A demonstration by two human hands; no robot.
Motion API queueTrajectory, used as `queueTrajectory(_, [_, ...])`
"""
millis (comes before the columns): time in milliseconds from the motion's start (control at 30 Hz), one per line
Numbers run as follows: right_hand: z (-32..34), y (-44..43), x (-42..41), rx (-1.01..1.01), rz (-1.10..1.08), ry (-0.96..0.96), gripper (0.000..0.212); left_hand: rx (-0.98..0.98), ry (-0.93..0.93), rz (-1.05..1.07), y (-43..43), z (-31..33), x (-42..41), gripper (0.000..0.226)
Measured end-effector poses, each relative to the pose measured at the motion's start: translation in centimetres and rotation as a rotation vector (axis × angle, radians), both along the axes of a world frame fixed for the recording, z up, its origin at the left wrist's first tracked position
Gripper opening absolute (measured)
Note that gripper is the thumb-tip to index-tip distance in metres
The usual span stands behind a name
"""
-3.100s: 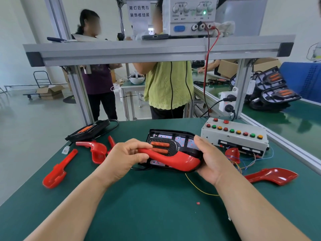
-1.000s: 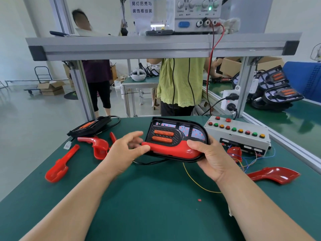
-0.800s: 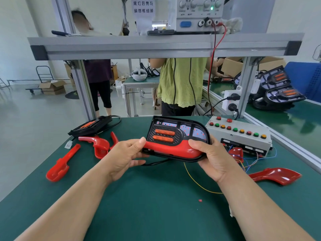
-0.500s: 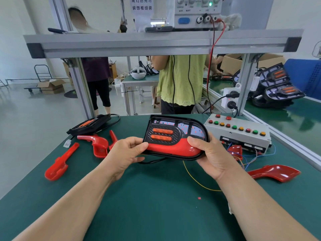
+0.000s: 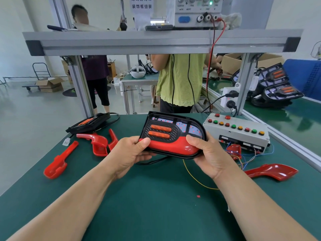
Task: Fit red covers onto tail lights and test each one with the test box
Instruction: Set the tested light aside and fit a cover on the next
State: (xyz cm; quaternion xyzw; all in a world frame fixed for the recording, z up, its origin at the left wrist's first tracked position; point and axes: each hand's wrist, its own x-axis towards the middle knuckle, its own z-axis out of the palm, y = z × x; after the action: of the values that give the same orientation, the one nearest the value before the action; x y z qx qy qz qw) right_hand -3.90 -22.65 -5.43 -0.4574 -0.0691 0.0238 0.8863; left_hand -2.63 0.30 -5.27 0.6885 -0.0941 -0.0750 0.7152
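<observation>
I hold a black tail light (image 5: 173,124) tilted up above the green table (image 5: 156,214), with a red cover (image 5: 172,146) seated along its lower edge. My left hand (image 5: 129,154) grips its left end, thumb on the cover. My right hand (image 5: 207,154) grips its right end, thumb on the cover's bulge. Two orange strips show on its face. The grey test box (image 5: 238,132) with coloured buttons stands just right of it. A black cable hangs below the light.
Loose red covers lie left (image 5: 57,164), (image 5: 97,141) and right (image 5: 272,172). A second tail light (image 5: 88,123) rests at the far left. A metal shelf (image 5: 156,42) crosses overhead with a power supply (image 5: 196,11). Two people stand behind the bench.
Both hands have raised and tilted the tail light toward me. My left thumb has shifted onto the cover's left end, and the cover now sits flush on the light.
</observation>
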Motion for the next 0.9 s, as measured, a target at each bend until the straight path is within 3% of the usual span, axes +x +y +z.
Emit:
queueTrajectory(233, [0.1,-0.5,0.1,-0.019,-0.003,-0.028,0.058,0.069,-0.086,0.097,-0.6,-0.4,-0.2,0.015])
queueTrajectory(433, [0.2,-1.3,0.2,-0.036,0.035,-0.079,0.059,0.012,0.08,-0.121,0.5,0.5,-0.2,0.054])
queueTrajectory(533, [0.1,-1.5,0.3,-0.031,0.042,-0.127,0.061,-0.047,0.169,-0.236,1.6,0.9,-0.1,0.054])
queueTrajectory(733, [-0.1,-2.1,0.4,-0.037,0.073,-0.132,0.066,-0.094,0.188,-0.243,1.9,1.1,-0.4,0.05])
queueTrajectory(900, [-0.1,-2.3,0.1,-0.324,0.138,-0.013,0.089,-0.063,0.14,-0.173,1.6,1.2,-0.3,0.05])
